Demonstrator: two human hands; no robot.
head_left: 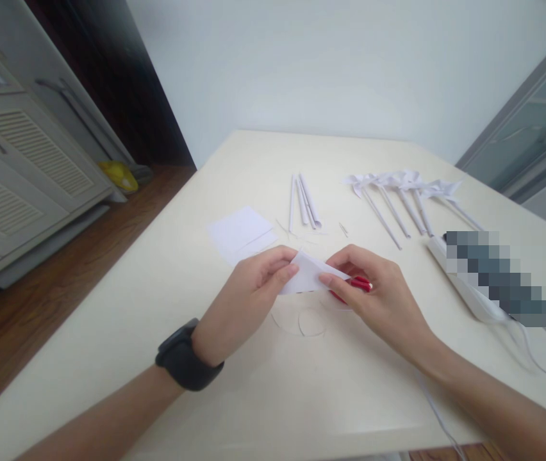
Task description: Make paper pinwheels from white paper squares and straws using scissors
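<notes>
My left hand (248,301) pinches the left side of a folded white paper piece (310,274) just above the cream table (157,307). A black watch (185,356) is on that wrist. My right hand (373,294) pinches the paper's right corner with thumb and forefinger. The same hand has a red-handled tool (360,284) tucked under its fingers; it may be scissors, I cannot tell. Thin curved paper offcuts (309,322) lie on the table under my hands.
White paper sheets (240,232) lie behind my left hand. Rolled paper sticks (304,203) lie mid-table. Several paper pinwheels on sticks (400,192) lie at the back right. A white power strip (468,288) with a cable lies at the right. Cabinets stand at the left.
</notes>
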